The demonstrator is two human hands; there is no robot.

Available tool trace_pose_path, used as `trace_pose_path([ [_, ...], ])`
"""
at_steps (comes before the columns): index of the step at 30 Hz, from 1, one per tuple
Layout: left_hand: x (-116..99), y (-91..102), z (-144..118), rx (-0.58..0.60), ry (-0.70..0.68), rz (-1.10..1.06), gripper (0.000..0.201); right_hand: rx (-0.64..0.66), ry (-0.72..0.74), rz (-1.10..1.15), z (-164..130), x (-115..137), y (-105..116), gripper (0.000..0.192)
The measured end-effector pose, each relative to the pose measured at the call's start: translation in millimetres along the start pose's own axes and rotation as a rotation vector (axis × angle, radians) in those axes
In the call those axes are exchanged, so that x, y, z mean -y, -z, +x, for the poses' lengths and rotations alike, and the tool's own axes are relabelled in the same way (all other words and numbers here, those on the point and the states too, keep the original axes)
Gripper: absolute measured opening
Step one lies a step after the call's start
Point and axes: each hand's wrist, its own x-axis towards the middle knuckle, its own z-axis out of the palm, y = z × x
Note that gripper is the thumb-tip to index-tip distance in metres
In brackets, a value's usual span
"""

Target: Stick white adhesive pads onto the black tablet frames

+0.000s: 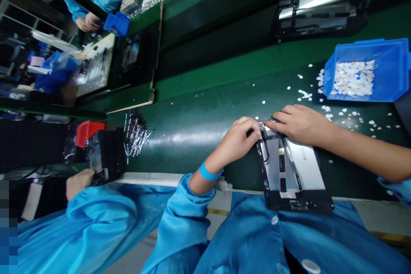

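Note:
An opened tablet housing (310, 165) with a black frame, pale metal inside and dark ribbon cables lies in front of me, its lower end over the table edge. At its upper left corner, the fingers of my left hand (240, 139) are curled into a pinch; whatever lies between the fingertips is hidden. My right hand (300, 124) rests across the upper edge of the same housing, palm down. Its fingers are stretched out, with the index fingertip touching near the corner beside my left hand.
A blue bin (385, 77) of small white pieces stands at the right, with more pieces scattered around it. Another opened tablet (321, 13) lies behind. Thin black-and-white strips (136, 135) are heaped left. A co-worker's hand (80, 183) is at a dark device (105, 154); others work farther back.

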Motion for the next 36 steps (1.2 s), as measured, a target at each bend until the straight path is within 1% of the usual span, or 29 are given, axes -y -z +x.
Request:
trace_pose_path([
  [2,7.7,-1.3,10.3,-0.017,0.023,-0.061,0.015,-0.004,-0.003,0.003,-0.3,-0.8,-1.0,0.036],
  [4,12.1,-5.1,19.4,-0.01,0.058,-0.042,0.016,-0.007,-0.006,0.007,-0.5,-1.0,-1.6,0.036],
  [10,11.8,-12.9,33.2,0.011,0.134,0.03,0.014,-0.008,-0.023,0.007,-0.1,0.8,-1.8,0.034],
  [14,12.6,-13.2,35.1,0.0,0.115,0.09,0.015,-0.021,-0.029,0.019,0.5,1.5,-2.4,0.035],
  [19,12.7,-13.7,36.4,0.015,0.124,0.098,0.016,-0.035,-0.038,0.042,0.6,1.5,-2.6,0.035],
  [27,14.6,-18.2,34.5,-0.021,0.097,0.123,0.018,-0.01,-0.031,0.027,0.2,0.7,-2.8,0.037],
  [36,13.8,-23.8,29.4,-0.058,0.077,0.19,0.016,-0.017,-0.025,0.021,0.5,0.6,-2.9,0.038],
])
